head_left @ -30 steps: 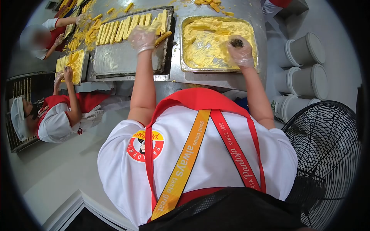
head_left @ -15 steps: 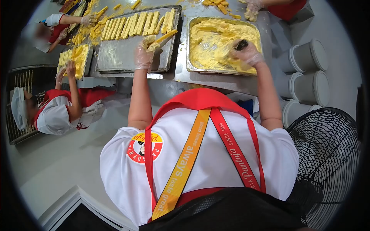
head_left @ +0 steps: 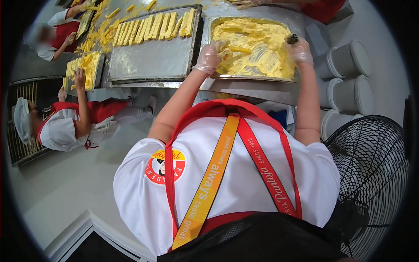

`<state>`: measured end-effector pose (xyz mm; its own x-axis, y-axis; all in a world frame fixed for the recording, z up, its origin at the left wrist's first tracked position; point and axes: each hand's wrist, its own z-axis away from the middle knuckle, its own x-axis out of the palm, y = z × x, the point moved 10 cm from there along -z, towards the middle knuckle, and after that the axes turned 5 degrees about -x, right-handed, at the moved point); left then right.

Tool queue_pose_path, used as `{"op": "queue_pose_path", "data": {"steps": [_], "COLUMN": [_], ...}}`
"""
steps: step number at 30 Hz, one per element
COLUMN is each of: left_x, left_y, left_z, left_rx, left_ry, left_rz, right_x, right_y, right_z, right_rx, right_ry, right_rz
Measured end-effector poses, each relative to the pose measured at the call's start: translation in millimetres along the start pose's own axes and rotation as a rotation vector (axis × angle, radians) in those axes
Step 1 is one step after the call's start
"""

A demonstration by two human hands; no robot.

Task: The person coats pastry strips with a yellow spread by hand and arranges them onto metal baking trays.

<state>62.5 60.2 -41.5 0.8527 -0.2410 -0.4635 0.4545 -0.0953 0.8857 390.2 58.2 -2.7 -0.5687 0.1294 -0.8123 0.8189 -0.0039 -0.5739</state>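
My left hand [head_left: 209, 58], in a clear plastic glove smeared with yellow cream, is closed on a yellow cake stick [head_left: 240, 49]. The stick points right over a rectangular metal pan [head_left: 251, 79] of thick yellow cream [head_left: 262, 64]. At the pan's right side, my gloved right hand [head_left: 301, 51] grips a dark-handled spreading tool [head_left: 291, 39]; its working end is hidden. To the left, a flat metal tray [head_left: 150, 63] bears a row of cream-coated sticks [head_left: 157, 27] along its far side.
Loose yellow sticks and crumbs [head_left: 102, 35] litter the steel table at the far left. Co-workers handle sticks on the left, one at a smaller tray [head_left: 97, 72]. Another person's gloved hand [head_left: 246, 2] is at the far edge. White buckets [head_left: 360, 59] and a black fan [head_left: 371, 170] stand right.
My left hand has moved right with the stick, from above the flat tray to the cream pan. My right hand has shifted to the pan's right edge with the tool.
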Motion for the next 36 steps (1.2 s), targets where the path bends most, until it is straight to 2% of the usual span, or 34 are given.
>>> {"op": "queue_pose_path", "data": {"steps": [1, 3, 5, 6, 7, 9, 11, 12, 15, 17, 19, 21, 22, 24, 27, 29, 30, 34, 36], "left_x": [7.9, 11.1, 6.7, 4.9, 5.9, 5.5, 7.7, 7.9, 4.7, 9.7, 14.5, 11.8, 9.2, -0.8, -7.4, -6.2, -11.1, -56.3, -106.7], "left_y": [-1.7, 13.4, 47.8, 59.8, 62.7, 68.3, 61.7, 58.5, 49.8, 29.6, -2.6, -18.5, -20.7, 1.5, 20.4, 12.6, 7.7, 18.7, 25.2], "left_z": [-5.7, -5.9, 2.9, 5.1, 5.7, 7.3, 7.0, 5.3, 3.8, -4.0, -16.5, -25.1, -26.7, -18.1, -11.0, -12.5, -13.2, 12.7, 27.9], "left_rx": [0.033, 0.104, 0.182, 0.313, 0.315, 0.320, 0.329, 0.334, 0.233, 0.306, 0.319, 0.256, 0.217, 0.103, 0.061, 0.018, -0.007, -0.131, -0.052], "left_ry": [-0.007, 0.015, 0.072, 0.110, 0.108, 0.107, 0.106, 0.109, 0.090, 0.113, 0.121, 0.126, 0.131, 0.154, 0.117, 0.133, 0.151, 0.177, 0.323], "left_rz": [0.033, -0.077, -0.362, -0.319, -0.315, -0.310, -0.302, -0.297, -0.236, -0.331, -0.418, -0.463, -0.469, -0.417, -0.322, -0.329, -0.336, -0.215, -0.226], "right_x": [-14.0, -3.5, 10.2, 23.9, 35.6, 44.1, 26.9, 19.1, 21.0, 44.5, 56.6, 58.4, 47.7, 23.9, 18.7, 63.9, 66.4, 72.0, 62.8], "right_y": [-18.7, -24.1, -27.1, -29.0, -33.8, -41.4, -53.8, -56.9, -73.0, -64.9, -53.8, -50.7, -58.3, -79.7, -86.4, -34.4, -37.3, -30.7, -28.6], "right_z": [0.1, 6.6, 16.1, 18.0, 22.2, 28.1, 29.0, 31.6, 32.5, 26.7, 23.4, 21.3, 22.5, 32.5, 36.9, 20.5, 21.4, 15.1, 21.8], "right_rx": [-0.073, -0.028, 0.022, 0.060, 0.097, 0.158, 0.205, 0.316, 0.077, 0.012, 0.015, 0.079, 0.035, -0.053, 0.006, -0.234, -0.254, -0.090, 0.127], "right_ry": [0.144, 0.216, 0.285, 0.217, 0.148, 0.087, 0.102, 0.032, 0.153, 0.166, 0.158, 0.129, 0.194, 0.316, 0.330, 0.260, 0.239, 0.094, 0.060], "right_rz": [0.043, -0.115, -0.274, -0.410, -0.545, -0.570, -0.346, -0.193, -0.507, -0.694, -0.699, -0.521, -0.486, -0.418, -0.371, -0.442, -0.373, 0.193, 0.009]}}
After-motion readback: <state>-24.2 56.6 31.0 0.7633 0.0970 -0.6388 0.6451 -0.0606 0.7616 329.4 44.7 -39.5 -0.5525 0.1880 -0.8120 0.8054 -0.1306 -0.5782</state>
